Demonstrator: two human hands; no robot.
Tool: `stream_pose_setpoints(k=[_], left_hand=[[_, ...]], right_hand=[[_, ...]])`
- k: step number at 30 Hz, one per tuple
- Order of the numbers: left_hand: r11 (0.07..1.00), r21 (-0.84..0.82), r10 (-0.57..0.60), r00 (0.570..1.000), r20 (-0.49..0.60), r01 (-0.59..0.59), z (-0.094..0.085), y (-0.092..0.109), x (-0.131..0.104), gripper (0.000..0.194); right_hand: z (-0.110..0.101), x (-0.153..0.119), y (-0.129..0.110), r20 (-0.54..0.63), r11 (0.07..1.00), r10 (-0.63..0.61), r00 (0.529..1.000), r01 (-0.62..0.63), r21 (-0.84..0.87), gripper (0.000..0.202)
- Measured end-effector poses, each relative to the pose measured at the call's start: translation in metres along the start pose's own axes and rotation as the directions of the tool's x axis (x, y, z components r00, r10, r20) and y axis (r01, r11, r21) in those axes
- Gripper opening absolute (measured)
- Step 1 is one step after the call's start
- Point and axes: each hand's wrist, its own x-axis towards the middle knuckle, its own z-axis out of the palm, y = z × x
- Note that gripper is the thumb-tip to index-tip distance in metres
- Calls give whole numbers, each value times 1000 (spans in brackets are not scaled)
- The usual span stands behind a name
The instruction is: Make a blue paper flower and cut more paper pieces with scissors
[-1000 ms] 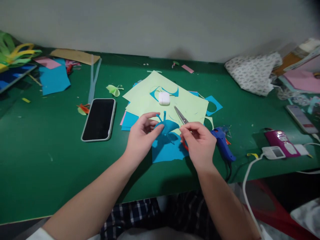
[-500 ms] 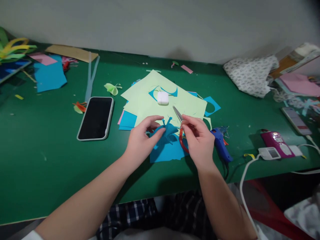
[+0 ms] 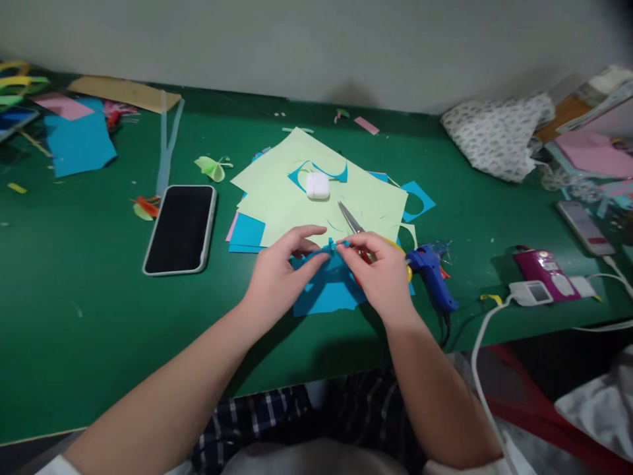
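A small blue paper cutout (image 3: 331, 245) with thin upright strips is held up between my hands. My left hand (image 3: 281, 267) pinches it from the left with thumb and fingers, the index finger raised above. From the other side, the fingertips of my right hand (image 3: 386, 274) close on the cutout's right edge. Scissors (image 3: 350, 216) lie on the light green paper (image 3: 281, 175), blades pointing away; my right hand hides most of their red handle. Beneath both hands lies a sheet of blue paper (image 3: 324, 300).
A white earphone case (image 3: 318, 186) sits on the papers. On the left are a phone (image 3: 180, 231) and a light green paper butterfly (image 3: 212, 169). To the right lie a blue glue gun (image 3: 432, 277), a magenta device (image 3: 546, 280) with a white cable, and a patterned cloth (image 3: 497, 135).
My right hand has let go of the scissors, which now lie on the papers, and has moved left to the blue cutout. My left hand still holds the cutout.
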Motion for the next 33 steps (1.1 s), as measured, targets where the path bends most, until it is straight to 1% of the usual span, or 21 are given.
stream_pose_setpoints(k=[6,12,17,24,28,33], left_hand=[[1000,-15,-2,1000,-7,2,0,-1,-1,32],[999,-29,-13,1000,-1,13,0,-1,-1,32],[998,-70,-9,1000,2,9,0,-1,0,31],[997,-75,-21,1000,-9,21,-1,0,0,32],[996,-81,-26,1000,-7,25,-1,0,0,32],[995,-92,-26,1000,-6,25,0,0,1,32]], right_hand=[[3,0,3,11,999,25,1000,-25,40,9],[3,0,2,1,1000,8,1000,-8,16,7],[4,0,1,9,993,55,998,-55,104,8],[1,-1,-2,-42,988,67,997,-61,140,9],[3,-2,-1,-24,992,49,998,-46,120,10],[8,-2,-1,-49,996,37,998,-33,87,7]])
